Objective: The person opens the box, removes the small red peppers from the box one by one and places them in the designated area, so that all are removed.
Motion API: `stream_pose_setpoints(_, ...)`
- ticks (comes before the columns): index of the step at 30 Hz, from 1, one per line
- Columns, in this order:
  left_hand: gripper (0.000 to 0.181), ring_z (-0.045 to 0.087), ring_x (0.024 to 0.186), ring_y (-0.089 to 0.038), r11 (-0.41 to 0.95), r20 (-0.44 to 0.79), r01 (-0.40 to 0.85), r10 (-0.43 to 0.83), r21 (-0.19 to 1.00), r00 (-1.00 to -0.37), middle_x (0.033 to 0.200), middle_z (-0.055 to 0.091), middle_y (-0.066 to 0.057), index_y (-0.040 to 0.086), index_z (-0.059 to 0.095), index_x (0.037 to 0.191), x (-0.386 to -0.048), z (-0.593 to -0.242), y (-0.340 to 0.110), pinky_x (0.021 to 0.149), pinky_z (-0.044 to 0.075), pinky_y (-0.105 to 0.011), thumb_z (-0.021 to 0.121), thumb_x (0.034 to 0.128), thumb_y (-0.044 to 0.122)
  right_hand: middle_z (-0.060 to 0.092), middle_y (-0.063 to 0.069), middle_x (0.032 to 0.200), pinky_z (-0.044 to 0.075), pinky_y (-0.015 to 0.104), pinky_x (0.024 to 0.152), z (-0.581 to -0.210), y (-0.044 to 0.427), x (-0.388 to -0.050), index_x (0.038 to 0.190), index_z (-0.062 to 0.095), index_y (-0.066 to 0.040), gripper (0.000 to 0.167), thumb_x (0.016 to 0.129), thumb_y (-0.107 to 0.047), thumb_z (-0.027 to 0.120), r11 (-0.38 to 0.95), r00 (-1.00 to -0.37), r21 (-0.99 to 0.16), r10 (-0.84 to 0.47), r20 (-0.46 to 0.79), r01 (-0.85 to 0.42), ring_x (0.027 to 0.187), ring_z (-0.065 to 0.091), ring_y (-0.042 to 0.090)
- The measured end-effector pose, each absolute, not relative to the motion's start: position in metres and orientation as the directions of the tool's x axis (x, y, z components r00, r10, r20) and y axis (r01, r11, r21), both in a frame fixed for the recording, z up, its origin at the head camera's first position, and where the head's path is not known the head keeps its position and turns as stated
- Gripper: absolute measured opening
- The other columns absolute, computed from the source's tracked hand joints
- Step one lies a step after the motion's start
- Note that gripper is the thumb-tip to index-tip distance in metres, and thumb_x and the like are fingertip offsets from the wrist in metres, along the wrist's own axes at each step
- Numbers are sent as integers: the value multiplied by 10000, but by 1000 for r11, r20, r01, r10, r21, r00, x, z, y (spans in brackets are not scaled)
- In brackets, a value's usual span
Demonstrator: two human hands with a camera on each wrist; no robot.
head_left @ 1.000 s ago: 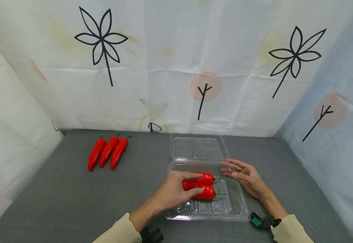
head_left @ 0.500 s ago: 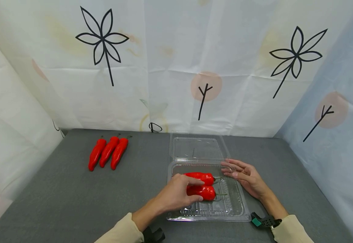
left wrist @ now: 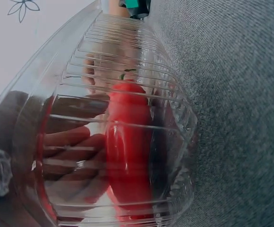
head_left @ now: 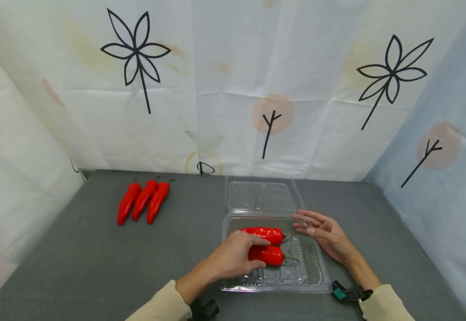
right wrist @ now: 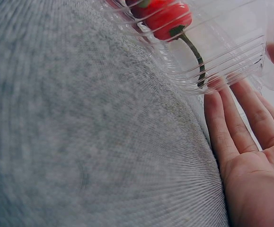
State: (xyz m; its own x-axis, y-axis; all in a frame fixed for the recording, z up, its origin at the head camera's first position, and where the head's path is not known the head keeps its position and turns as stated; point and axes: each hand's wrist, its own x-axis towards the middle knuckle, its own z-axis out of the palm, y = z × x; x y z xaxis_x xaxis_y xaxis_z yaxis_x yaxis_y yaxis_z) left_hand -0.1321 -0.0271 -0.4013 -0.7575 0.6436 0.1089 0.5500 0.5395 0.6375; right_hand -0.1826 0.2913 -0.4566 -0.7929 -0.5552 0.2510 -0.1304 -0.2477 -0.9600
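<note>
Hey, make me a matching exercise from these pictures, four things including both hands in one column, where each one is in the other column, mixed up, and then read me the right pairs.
Things
1. Left hand
2. Right hand
3. Clear lid
4. Three red peppers

Places
A. Side by side on the gray tabletop
B. Laid open on the far side of the clear tray
C. At the tray's right side, fingertips by its wall
D. Inside the tray, thumb and fingers at the nearer pepper

Right pairs: 1-D, 2-C, 3-B, 4-A.
</note>
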Motion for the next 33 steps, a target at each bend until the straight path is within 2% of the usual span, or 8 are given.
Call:
stream_pose_setpoints(5, 428, 630, 1045, -111, 541, 76, 546, 662, 640, -745, 1156, 727, 62, 106, 743, 1232, -133, -400, -27, 923, 511, -280, 853, 821, 147, 543, 125, 1476, 468, 347, 1056, -455, 291, -182, 1496, 302, 157, 508, 1002, 115, 412, -246, -796, -961, -554, 245, -125, 1287, 578, 257)
stream_pose_setpoints(14, 419, 620, 983, -23, 506, 23, 585, 744, 634, -668, 1123, 738, 86, 117, 755, 1215, -133, -397, -27, 861, 494, -180, 863, 812, 148, 539, 145, 1475, 463, 350, 1062, -455, 290, -183, 1494, 306, 158, 498, 1006, 119, 394, -266, -781, -954, -564, 268, -136, 1287, 577, 266)
stream_pose_setpoints(24, 422, 620, 895, 14, 468, 9, 640, 803, 609, -596, 1098, 735, 112, 121, 755, 1214, -134, -398, -27, 850, 490, -151, 863, 806, 120, 529, 154, 1484, 465, 357, 1061, -455, 291, -182, 1499, 302, 152, 507, 1003, 115, 405, -245, -790, -960, -559, 252, -133, 1295, 568, 275)
stream_pose_setpoints(33, 403, 603, 876, 19, 463, 28, 660, 807, 591, -591, 1079, 736, 125, 129, 763, 1200, -135, -400, -27, 850, 484, -156, 853, 809, 92, 544, 140, 1472, 467, 350, 1058, -456, 290, -182, 1497, 318, 145, 500, 1008, 107, 412, -250, -795, -961, -555, 244, -120, 1286, 578, 264)
